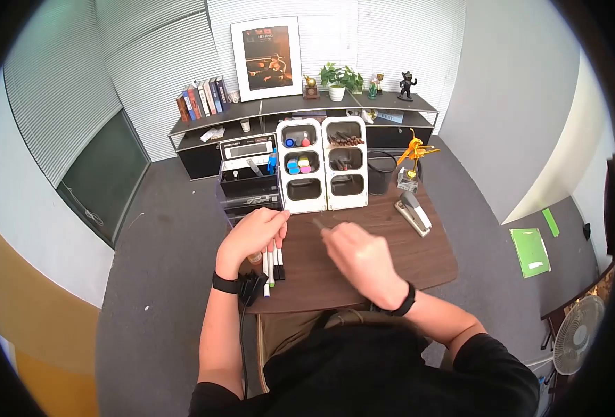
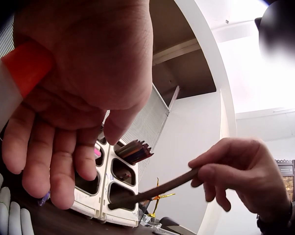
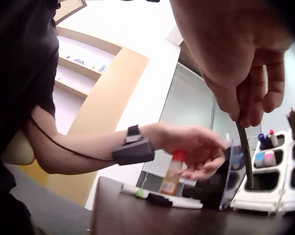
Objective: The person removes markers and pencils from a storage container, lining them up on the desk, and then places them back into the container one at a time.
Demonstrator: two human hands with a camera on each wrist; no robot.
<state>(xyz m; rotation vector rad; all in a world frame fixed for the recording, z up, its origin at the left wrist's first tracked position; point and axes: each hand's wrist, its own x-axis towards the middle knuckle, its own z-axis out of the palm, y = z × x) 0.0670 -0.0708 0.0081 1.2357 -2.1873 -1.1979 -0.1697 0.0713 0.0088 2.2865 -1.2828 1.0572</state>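
Note:
My right hand (image 1: 360,258) pinches one end of a slim, dark brown pencil-like stick (image 2: 162,188) between thumb and fingers, over the middle of the table. In the head view the stick is blurred. Its far end overlaps a lower compartment of the white organizer (image 1: 325,203) in both wrist views. My left hand (image 1: 253,235) holds nothing; its fingers are relaxed, above several white markers (image 1: 271,267). Close beside that hand stands a bottle of amber liquid (image 3: 171,177) with a red cap. The organizer's upper compartments hold brown pencil-like sticks (image 1: 346,139), colourful highlighters (image 1: 298,165) and small bottles.
A stapler (image 1: 413,214) lies at the table's right, near a golden figurine (image 1: 416,154) and a black mesh bin (image 1: 379,177). Left of the organizer stands a dark desk caddy (image 1: 250,186) with pens and a calculator-like device (image 1: 248,148). A cable runs along my left forearm.

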